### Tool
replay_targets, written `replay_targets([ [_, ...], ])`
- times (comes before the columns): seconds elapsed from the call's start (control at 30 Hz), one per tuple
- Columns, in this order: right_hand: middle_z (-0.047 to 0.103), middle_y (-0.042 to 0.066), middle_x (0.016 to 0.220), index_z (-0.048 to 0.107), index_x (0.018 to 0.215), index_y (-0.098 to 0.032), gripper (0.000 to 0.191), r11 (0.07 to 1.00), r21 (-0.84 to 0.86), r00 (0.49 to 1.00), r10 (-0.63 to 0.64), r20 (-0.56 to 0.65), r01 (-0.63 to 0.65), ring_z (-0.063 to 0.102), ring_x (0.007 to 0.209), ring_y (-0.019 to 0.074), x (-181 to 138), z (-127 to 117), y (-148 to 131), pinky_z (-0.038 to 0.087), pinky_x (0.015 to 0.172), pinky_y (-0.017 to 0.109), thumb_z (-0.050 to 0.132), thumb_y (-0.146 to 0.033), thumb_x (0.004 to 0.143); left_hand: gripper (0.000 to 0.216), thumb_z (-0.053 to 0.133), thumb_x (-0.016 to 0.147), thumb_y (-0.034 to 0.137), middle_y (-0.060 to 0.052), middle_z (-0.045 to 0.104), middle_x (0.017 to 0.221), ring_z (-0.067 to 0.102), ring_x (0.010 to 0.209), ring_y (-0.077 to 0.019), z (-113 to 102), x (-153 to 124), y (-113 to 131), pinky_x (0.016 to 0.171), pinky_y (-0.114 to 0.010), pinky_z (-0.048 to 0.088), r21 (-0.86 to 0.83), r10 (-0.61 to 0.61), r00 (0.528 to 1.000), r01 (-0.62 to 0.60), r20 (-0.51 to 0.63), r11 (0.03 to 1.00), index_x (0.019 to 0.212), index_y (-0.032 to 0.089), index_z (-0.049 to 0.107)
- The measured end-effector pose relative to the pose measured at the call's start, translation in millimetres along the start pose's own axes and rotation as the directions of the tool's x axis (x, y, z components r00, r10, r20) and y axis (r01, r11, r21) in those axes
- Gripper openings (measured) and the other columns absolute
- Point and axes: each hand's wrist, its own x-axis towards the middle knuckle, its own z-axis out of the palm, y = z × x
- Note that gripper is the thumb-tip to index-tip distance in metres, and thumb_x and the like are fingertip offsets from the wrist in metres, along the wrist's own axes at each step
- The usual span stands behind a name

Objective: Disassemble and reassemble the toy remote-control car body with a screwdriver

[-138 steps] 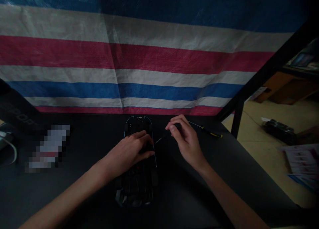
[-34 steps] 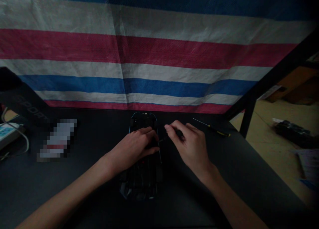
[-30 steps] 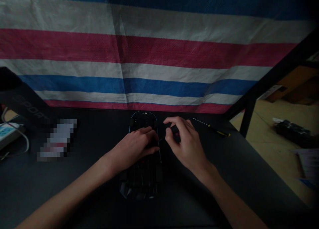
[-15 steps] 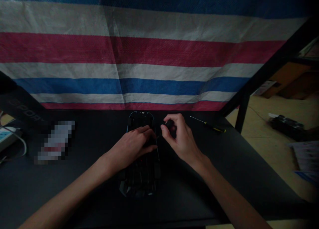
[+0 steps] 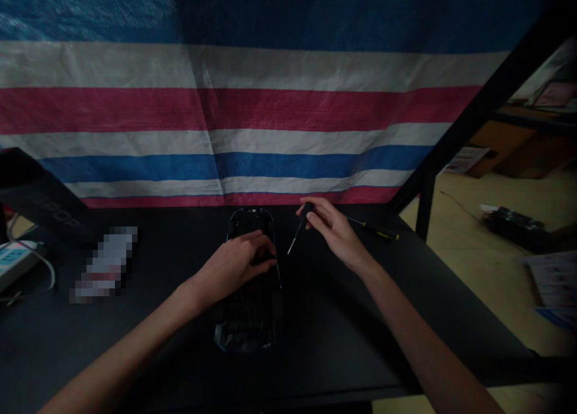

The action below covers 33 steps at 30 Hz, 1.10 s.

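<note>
A dark toy car (image 5: 246, 324) lies in the middle of the black table, apparently with its underside up. My left hand (image 5: 246, 255) rests across the car's middle, fingers curled over it and gripping its body; what lies beneath the palm is hidden. Just right of the car, my right hand (image 5: 327, 222) holds a small screwdriver (image 5: 299, 226) by its black handle. Its thin metal shaft slants down and left, the tip apart from the car.
A second screwdriver (image 5: 381, 232) with a black and yellow handle lies behind my right hand. To the left are a blurred-out flat object (image 5: 106, 264), a dark box (image 5: 49, 203) and a white power strip (image 5: 20, 261). A striped sheet (image 5: 270, 110) hangs behind the black table (image 5: 360, 348).
My right hand has drawn the screwdriver back and turned it, so its shaft now shows pointing down-left. The left hand stays on the car. The view has tilted up slightly.
</note>
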Motion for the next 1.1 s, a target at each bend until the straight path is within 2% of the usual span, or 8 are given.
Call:
replay_targets([
  [0.07,0.073,0.009,0.117,0.063,0.132,-0.025,0.032,0.996,-0.005,0.996,0.086,0.004,-0.086,0.069,0.108,0.022,1.0,-1.3,12.4,0.057,0.085,0.034,0.063,-0.041,0.104,0.02,0.064,0.104,0.035,-0.004,0.068,0.104,0.066,0.086,-0.0189,0.2,0.0,0.9,0.074,-0.032,0.049,0.009,-0.001,1.0,0.001,-0.002,1.0,0.115,0.021,0.071],
  [0.17,0.074,0.008,0.113,0.064,0.129,-0.024,0.033,0.98,-0.01,0.975,0.2,0.095,-0.2,0.069,0.103,0.0211,-2.2,5.3,26.5,0.056,0.087,0.036,0.063,-0.042,0.102,0.02,0.063,0.104,0.035,-0.003,0.07,0.104,0.066,0.083,-0.018,-2.0,1.9,2.7,0.073,-0.031,0.048,0.026,-0.012,1.0,0.011,0.015,1.0,0.115,0.021,0.071],
  [0.27,0.073,0.007,0.113,0.064,0.129,-0.023,0.033,0.969,0.004,0.958,0.243,0.154,-0.246,0.069,0.096,0.0195,-7.5,19.3,34.7,0.055,0.089,0.037,0.062,-0.042,0.102,0.021,0.062,0.103,0.035,-0.004,0.072,0.103,0.068,0.081,-0.0182,-6.1,5.9,4.6,0.071,-0.031,0.048,0.052,-0.036,0.998,0.033,0.054,0.998,0.115,0.021,0.071],
  [0.43,0.072,0.004,0.107,0.058,0.136,-0.022,0.036,0.961,0.008,0.943,0.271,0.191,-0.278,0.069,0.083,0.0169,-13.2,37.8,40.2,0.055,0.091,0.04,0.06,-0.038,0.104,0.02,0.059,0.102,0.034,-0.005,0.075,0.106,0.071,0.086,-0.0197,-8.7,12.9,5.4,0.074,-0.031,0.047,0.077,-0.034,0.994,0.026,0.107,0.997,0.112,0.02,0.071],
  [0.63,0.071,0.004,0.106,0.058,0.139,-0.023,0.04,0.962,0.038,0.951,0.261,0.164,-0.271,0.068,0.084,0.0171,-14.3,43.3,51.0,0.055,0.087,0.037,0.06,-0.04,0.103,0.018,0.058,0.103,0.033,-0.004,0.075,0.106,0.071,0.088,-0.02,-7.2,17.5,1.2,0.075,-0.031,0.047,0.101,-0.03,0.991,0.017,0.134,0.995,0.109,0.021,0.071],
  [0.8,0.07,0.003,0.101,0.06,0.138,-0.024,0.04,0.965,0.051,0.957,0.248,0.153,-0.258,0.067,0.083,0.0182,-15.5,46.4,59.3,0.056,0.083,0.037,0.061,-0.041,0.102,0.014,0.058,0.101,0.025,-0.007,0.077,0.108,0.072,0.091,-0.0206,-13.0,24.2,4.9,0.079,-0.032,0.048,0.136,-0.002,0.981,-0.025,0.193,0.99,0.106,0.017,0.069],
  [1.0,0.07,0.002,0.1,0.06,0.141,-0.023,0.04,0.96,0.037,0.945,0.265,0.191,-0.277,0.068,0.084,0.0175,-17.6,47.9,54.2,0.056,0.085,0.037,0.059,-0.04,0.104,0.012,0.057,0.099,0.019,-0.008,0.076,0.101,0.071,0.084,-0.0191,-21.1,33.3,11.5,0.075,-0.03,0.048,0.119,0.023,0.966,-0.055,0.259,0.991,0.099,0.015,0.069],
  [1.1,0.07,0.003,0.101,0.061,0.14,-0.023,0.038,0.962,0.032,0.947,0.261,0.187,-0.271,0.068,0.084,0.0176,-17.7,48.8,54.1,0.056,0.084,0.037,0.058,-0.038,0.105,0.013,0.057,0.096,0.016,-0.008,0.076,0.093,0.069,0.076,-0.0172,-24.2,37.0,13.0,0.069,-0.028,0.047,0.108,0.03,0.955,-0.065,0.295,0.992,0.092,0.015,0.069],
])
